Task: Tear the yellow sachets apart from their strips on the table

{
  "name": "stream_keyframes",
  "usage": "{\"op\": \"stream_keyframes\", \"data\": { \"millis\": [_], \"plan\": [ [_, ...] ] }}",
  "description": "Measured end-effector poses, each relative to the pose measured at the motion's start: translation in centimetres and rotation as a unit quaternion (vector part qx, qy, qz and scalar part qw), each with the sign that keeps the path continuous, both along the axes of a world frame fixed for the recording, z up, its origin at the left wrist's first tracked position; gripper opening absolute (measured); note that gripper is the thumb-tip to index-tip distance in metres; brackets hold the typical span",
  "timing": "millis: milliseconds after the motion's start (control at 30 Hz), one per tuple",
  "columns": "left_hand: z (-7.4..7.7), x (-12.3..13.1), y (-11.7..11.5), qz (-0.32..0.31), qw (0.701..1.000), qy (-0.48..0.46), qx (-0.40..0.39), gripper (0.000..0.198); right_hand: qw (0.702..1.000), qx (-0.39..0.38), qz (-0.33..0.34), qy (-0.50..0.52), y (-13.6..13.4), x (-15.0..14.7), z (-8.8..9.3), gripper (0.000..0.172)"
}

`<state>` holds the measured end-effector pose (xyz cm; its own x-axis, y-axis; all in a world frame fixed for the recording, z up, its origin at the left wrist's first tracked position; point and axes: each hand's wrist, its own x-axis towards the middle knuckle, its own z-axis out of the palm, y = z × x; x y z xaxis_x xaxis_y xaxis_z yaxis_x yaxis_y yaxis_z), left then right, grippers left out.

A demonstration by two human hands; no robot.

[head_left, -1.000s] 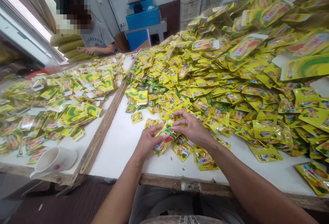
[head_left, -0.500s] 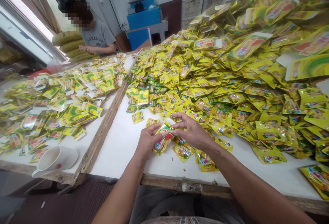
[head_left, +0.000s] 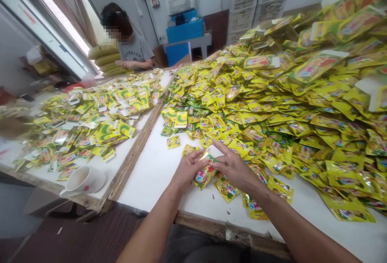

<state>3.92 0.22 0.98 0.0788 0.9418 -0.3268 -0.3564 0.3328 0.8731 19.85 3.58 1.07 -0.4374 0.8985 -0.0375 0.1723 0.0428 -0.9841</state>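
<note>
My left hand (head_left: 188, 169) and my right hand (head_left: 234, 167) meet over the white table (head_left: 151, 170), both pinched on one yellow sachet (head_left: 204, 173) with red and green print. The left fingers grip its left edge. The right thumb and forefinger hold its top right corner. A few loose sachets (head_left: 226, 189) lie on the table just under and right of my hands. A huge heap of yellow sachets (head_left: 272, 102) rises behind and to the right.
A second table (head_left: 117, 162) on the left carries spread yellow and green packets (head_left: 90, 122) and a white cup (head_left: 81, 180) near its front edge. A person in a grey shirt (head_left: 134, 51) sits at the far end. Blue bins (head_left: 186, 29) and crates stand by the back wall.
The view has swung left and up a little. My hands keep hold of the same sachet, and the right fingers have shifted along its top edge.
</note>
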Motion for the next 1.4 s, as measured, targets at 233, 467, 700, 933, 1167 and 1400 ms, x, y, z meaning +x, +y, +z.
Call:
{"op": "stream_keyframes", "data": {
  "millis": [233,467,700,933,1167,1400],
  "plan": [
    [0.0,-0.2,-0.8,-0.081,0.989,0.119,0.045,0.036,0.999,-0.001,-0.049,-0.02,0.1,-0.4,-0.6,0.073],
    [3.6,-10.4,1.7,0.106,0.915,0.388,0.036,0.043,0.991,0.048,-0.124,-0.007,0.4,0.4,-0.2,0.069],
    [6.7,-16.4,7.8,0.306,0.625,0.718,0.004,0.073,0.988,0.052,-0.137,-0.044,0.7,0.5,-0.7,0.062],
    [-0.5,-8.7,10.0,0.053,0.664,0.744,-0.047,0.047,0.987,0.071,-0.114,-0.084,1.2,0.8,-2.1,0.056],
    [-0.1,-7.7,5.4,0.051,0.724,0.688,0.022,0.028,0.983,0.113,-0.119,-0.079,0.3,-0.3,-0.7,0.042],
    [0.5,-3.8,1.7,0.017,0.986,0.162,0.046,0.04,0.994,0.055,-0.094,0.009,0.7,-1.1,-1.3,0.045]
  ]
}}
